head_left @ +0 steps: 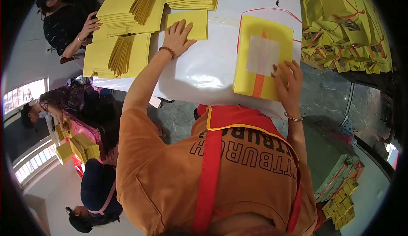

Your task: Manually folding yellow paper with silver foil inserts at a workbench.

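Observation:
My left hand lies flat and open, fingers spread, on a low stack of yellow paper near the middle of the white table. To the right, a thicker stack of yellow paper sheets carries a pale square sheet and an orange strip down its middle. My right hand rests along that stack's right edge with its fingers stretched out and apart. A thin red string runs round and beside this stack on the table.
Tall piles of folded yellow paper crowd the table's left side, where a co-worker touches one. Yellow bundles tied with red string are heaped at far right. A green wrapped bundle stands lower right. Other people sit lower left.

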Tool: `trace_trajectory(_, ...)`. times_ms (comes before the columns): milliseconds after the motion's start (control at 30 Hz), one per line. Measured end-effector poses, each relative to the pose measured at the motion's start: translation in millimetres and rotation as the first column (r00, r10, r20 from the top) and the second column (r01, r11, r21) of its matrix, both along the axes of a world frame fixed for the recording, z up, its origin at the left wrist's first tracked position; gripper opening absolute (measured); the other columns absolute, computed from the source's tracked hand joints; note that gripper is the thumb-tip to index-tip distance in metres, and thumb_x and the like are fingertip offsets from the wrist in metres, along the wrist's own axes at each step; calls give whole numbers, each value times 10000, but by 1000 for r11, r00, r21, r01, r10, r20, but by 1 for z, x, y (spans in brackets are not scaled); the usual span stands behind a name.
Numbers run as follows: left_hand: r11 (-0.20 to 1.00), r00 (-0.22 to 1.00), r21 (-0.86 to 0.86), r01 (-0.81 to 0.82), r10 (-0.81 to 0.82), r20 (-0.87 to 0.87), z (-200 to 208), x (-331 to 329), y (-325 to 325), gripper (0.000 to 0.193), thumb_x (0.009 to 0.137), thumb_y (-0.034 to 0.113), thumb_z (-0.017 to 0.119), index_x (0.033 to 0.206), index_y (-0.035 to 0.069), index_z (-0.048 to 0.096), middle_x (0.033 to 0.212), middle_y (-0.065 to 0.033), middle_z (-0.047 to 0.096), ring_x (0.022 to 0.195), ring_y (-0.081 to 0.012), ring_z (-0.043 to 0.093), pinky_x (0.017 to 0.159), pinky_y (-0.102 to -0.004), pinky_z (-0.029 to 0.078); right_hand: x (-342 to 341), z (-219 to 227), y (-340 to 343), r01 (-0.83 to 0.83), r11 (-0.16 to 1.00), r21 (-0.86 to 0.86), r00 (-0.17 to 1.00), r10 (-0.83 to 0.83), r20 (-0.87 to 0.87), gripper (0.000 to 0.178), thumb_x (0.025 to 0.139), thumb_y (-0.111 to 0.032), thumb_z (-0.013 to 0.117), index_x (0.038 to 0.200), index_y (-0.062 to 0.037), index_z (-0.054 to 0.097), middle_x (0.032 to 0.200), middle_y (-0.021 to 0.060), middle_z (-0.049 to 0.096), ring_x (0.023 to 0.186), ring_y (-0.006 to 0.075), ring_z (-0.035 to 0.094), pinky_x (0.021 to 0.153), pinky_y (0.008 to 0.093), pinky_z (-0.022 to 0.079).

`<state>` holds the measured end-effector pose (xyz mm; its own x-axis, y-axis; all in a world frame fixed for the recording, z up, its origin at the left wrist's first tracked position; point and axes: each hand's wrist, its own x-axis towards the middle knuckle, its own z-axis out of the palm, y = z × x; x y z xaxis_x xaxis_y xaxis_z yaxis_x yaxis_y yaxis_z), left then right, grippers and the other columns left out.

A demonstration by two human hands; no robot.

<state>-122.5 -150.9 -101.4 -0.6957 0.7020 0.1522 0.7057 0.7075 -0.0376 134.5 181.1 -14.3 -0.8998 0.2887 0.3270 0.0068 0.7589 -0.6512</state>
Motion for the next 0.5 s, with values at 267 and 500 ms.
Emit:
trace_trajectory(267, 998, 999, -69, 6, -9, -43, 22, 5, 7, 669, 841, 581, 480, 1356, 163, 393, 1374, -127, 374, 1236, -307, 355, 995, -474, 271, 8, -8, 7, -199, 980, 22, 980, 199, 13, 277, 765, -98, 667, 1040, -94, 629, 1172, 75, 540, 1189, 320, 449, 971, 408, 362)
trace_trajectory(500, 893, 965, 411, 183, -242, 96, 74, 87, 76, 487, 803, 291, 651, 1230, 93, 530, 1211, -152, 518, 1086, -338, 480, 913, -438, 366, 8, -13, 3, -139, 986, -91, 990, 140, 3, 233, 756, -112, 687, 983, -92, 641, 1150, 79, 535, 1204, 313, 420, 979, 396, 361)
